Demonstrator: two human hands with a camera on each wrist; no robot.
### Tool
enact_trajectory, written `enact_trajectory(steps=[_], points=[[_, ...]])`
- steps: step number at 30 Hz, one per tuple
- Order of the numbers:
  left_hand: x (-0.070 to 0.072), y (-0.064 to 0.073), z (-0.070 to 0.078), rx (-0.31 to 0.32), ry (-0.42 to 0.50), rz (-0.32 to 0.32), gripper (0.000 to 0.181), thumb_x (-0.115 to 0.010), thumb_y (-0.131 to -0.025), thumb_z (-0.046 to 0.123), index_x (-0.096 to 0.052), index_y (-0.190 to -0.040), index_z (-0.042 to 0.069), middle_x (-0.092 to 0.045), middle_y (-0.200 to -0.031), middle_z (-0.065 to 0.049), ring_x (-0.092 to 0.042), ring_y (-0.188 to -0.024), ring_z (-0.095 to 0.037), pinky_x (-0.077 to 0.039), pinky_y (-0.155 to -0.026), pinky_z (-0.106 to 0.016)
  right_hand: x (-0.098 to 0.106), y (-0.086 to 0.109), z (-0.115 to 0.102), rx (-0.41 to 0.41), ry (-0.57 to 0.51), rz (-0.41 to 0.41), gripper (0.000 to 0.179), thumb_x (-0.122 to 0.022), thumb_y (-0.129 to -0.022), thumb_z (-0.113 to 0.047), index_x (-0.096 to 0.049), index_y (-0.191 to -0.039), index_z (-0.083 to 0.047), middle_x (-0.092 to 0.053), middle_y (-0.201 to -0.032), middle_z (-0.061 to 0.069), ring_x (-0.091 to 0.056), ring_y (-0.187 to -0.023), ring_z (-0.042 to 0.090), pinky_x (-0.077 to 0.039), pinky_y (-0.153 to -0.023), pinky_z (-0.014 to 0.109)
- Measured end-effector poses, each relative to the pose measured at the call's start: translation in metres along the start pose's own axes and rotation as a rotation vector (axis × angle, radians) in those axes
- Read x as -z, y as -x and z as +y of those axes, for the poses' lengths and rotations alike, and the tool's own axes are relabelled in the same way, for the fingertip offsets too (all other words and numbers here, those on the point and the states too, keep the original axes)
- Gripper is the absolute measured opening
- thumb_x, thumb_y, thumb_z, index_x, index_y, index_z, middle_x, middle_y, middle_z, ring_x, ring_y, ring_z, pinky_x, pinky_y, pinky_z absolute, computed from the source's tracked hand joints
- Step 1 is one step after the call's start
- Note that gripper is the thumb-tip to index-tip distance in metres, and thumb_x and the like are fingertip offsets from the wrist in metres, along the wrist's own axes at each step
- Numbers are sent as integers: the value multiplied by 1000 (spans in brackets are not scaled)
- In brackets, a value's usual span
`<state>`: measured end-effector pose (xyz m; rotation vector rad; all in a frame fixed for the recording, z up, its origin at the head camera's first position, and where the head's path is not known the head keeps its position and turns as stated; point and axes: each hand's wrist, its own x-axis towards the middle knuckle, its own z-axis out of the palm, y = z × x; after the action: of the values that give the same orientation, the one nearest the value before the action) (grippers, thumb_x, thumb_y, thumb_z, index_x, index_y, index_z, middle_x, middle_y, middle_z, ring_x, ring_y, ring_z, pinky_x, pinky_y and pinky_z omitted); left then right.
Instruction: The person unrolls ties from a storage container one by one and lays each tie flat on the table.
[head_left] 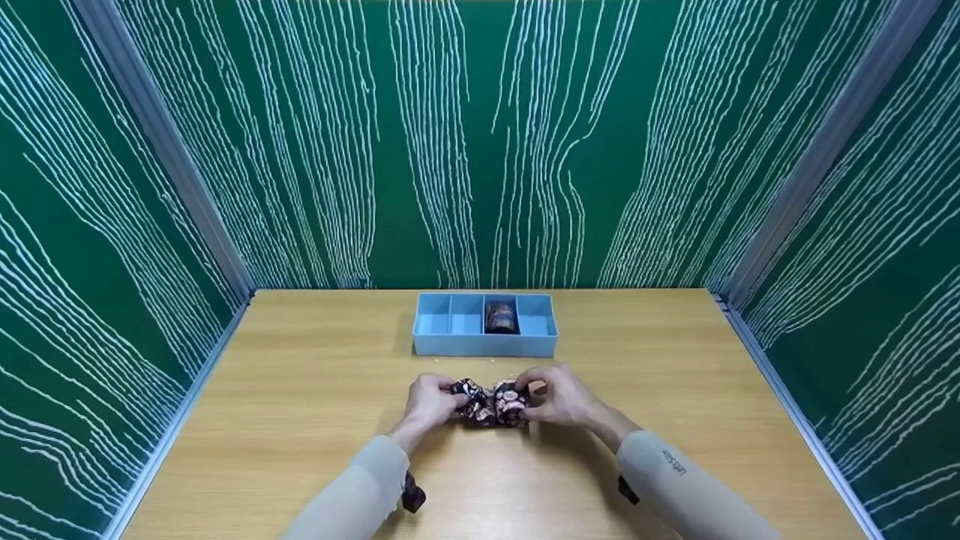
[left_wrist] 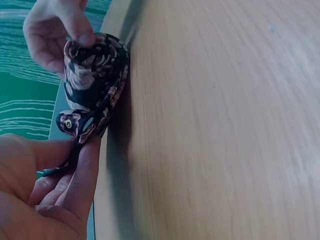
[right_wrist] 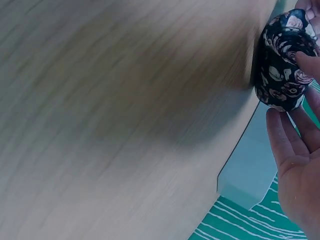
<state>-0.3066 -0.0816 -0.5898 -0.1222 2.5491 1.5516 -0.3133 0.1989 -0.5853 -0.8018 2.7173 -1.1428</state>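
Observation:
A dark floral cloth strip [head_left: 512,403], which looks like a necktie, is wound into a thick roll at its right part. My right hand [head_left: 561,395] holds that roll, thumb on its near side and fingers along the far side. In the left wrist view the spiral end of the roll [left_wrist: 95,57] faces up. A narrower, folded tail [left_wrist: 82,125] leads off it. My left hand [head_left: 433,405] pinches this tail between thumb and fingers. The right wrist view shows pink and white flowers on the roll [right_wrist: 282,75], with the right fingers [right_wrist: 286,132] against it.
Behind the hands on the wooden table [head_left: 315,375] stands a light blue box [head_left: 484,345] with several compartments. A dark patterned roll [head_left: 501,317] sits in its third compartment from the left. Green walls [head_left: 480,150] with white wavy lines enclose the table on three sides.

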Motion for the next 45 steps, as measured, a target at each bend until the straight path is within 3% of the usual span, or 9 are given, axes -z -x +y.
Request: enact_trajectory(steps=[4, 10, 11, 17, 18, 32, 37, 41, 45], points=[[2, -2, -4, 0, 53, -12, 20, -86, -94, 3, -84, -113, -2, -84, -108, -21, -83, -77, -22, -72, -73, -32, 1, 2, 1, -23, 15, 8, 43, -98, -81, -19, -78, -119, -11, -81, -133, 16, -76, -126, 43, -66, -108, 61], [3, -6, -4, -4, 61, -18, 21, -91, -93, 15, -85, -107, 1, -84, -103, -18, -81, -73, -20, -71, -69, -29, -1, -2, -4, 29, 65, 7, 43, -100, -80, -33, -79, -113, -13, -77, -144, 18, -72, -134, 46, -61, -115, 65], [1, -15, -14, -26, 62, -17, 23, -93, -92, 19, -85, -106, 2, -84, -103, -16, -79, -71, -18, -69, -66, -27, -1, -3, -5, 40, 78, 3, 41, -99, -81, -33, -80, -111, -14, -76, -146, 18, -71, -135, 46, -59, -116, 67], [-3, -24, -13, 1, 58, -30, 25, -97, -89, 18, -85, -104, 3, -82, -103, -16, -76, -64, -16, -69, -61, -29, 4, -4, -4, 64, 118, -16, 29, -98, -82, -25, -80, -103, -16, -80, -139, 17, -74, -130, 45, -59, -115, 67], [-1, -16, -2, 33, 50, -31, 23, -96, -89, 14, -85, -105, 2, -82, -102, -17, -77, -64, -18, -70, -63, -31, 5, -4, -3, 59, 107, -21, 28, -98, -82, -23, -80, -102, -16, -80, -138, 17, -74, -130, 44, -60, -115, 67], [5, -12, -6, 47, 16, -11, 15, -95, -87, 5, -87, -100, 3, -82, -101, -16, -73, -65, -12, -70, -64, -29, 15, 7, 11, -38, 62, 4, 29, -99, -79, -20, -76, -96, -20, -82, -135, 11, -75, -127, 38, -60, -114, 64], [3, -10, -6, 22, -6, -3, 18, -95, -87, 7, -87, -102, 1, -83, -99, -16, -74, -62, -11, -69, -62, -28, 13, 9, 8, -53, -95, -1, 49, -99, -82, -17, -77, -125, -7, -75, -143, 23, -76, -127, 45, -66, -110, 57], [3, -9, -3, 24, -8, 2, 21, -96, -86, 8, -87, -104, 1, -83, -100, -17, -74, -61, -11, -69, -62, -28, 11, 6, 4, -72, -180, -37, 78, -96, -86, -14, -61, -155, 3, -65, -153, 31, -76, -125, 52, -69, -105, 50], [4, -10, -1, 50, 2, -1, 21, -96, -86, 7, -87, -104, 2, -83, -102, -17, -73, -62, -11, -69, -62, -29, 13, 6, 5, -99, -151, -65, 78, -94, -86, -11, -60, -155, 5, -66, -153, 30, -72, -132, 50, -67, -109, 50]])
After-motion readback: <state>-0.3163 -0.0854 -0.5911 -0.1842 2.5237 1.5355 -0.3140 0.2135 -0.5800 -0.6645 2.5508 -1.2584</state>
